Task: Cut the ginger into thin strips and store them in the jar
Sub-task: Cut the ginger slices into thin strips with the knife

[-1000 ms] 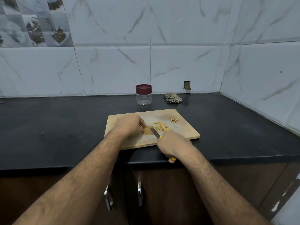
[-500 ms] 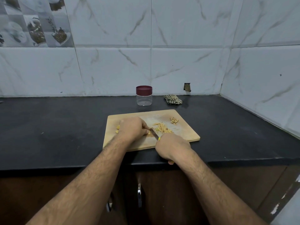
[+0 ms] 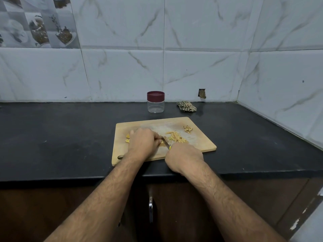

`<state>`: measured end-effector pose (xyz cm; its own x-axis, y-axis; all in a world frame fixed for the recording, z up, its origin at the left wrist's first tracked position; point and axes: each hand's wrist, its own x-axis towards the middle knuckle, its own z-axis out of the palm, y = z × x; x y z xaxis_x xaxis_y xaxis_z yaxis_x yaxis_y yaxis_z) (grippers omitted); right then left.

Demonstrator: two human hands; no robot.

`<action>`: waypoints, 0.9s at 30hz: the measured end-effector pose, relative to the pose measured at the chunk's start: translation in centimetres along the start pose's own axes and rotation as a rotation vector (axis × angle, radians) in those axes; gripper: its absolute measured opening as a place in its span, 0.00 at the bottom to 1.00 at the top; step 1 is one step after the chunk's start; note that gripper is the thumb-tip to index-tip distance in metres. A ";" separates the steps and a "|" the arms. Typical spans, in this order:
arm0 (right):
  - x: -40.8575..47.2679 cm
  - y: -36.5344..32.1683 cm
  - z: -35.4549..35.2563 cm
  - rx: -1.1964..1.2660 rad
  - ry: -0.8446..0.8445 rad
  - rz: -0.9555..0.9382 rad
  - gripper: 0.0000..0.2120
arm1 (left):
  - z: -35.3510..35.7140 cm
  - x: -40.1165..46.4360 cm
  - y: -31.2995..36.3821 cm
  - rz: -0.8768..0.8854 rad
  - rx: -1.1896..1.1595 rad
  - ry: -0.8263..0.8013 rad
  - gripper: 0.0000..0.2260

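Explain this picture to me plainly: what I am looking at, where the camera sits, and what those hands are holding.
There is no machine: a person wears one camera on the head, looking down at both bare hands. The left hand holds down a piece of ginger on a wooden cutting board. The right hand grips a yellow-handled knife. Cut ginger strips lie beside the blade. Behind the board, on the black counter, stand a closed jar and a crumpled cloth.
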<state>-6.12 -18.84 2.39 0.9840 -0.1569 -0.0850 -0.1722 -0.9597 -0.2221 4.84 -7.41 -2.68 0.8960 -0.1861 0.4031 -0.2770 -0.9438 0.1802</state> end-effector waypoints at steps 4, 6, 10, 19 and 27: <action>-0.2 -0.3 -0.2 0.001 -0.007 -0.012 0.15 | 0.0 -0.2 0.0 0.002 -0.006 -0.001 0.10; -0.2 -0.6 -0.3 -0.003 -0.013 -0.023 0.15 | -0.1 -0.3 0.1 -0.001 -0.016 -0.003 0.10; -0.1 -1.0 -0.3 0.011 -0.013 -0.018 0.14 | -0.2 -0.4 0.2 0.000 -0.019 -0.012 0.10; -2.0 -0.2 0.7 -0.062 -0.053 0.060 0.13 | -0.5 -0.7 0.4 -0.017 -0.033 0.003 0.10; -1.7 -0.3 0.0 -0.024 -0.017 0.041 0.13 | -0.9 -0.9 0.5 -0.030 -0.062 -0.004 0.09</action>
<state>-7.70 -18.28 2.58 0.9752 -0.1920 -0.1097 -0.2105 -0.9580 -0.1945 3.60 -7.49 -2.11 0.9055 -0.1592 0.3935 -0.2711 -0.9302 0.2476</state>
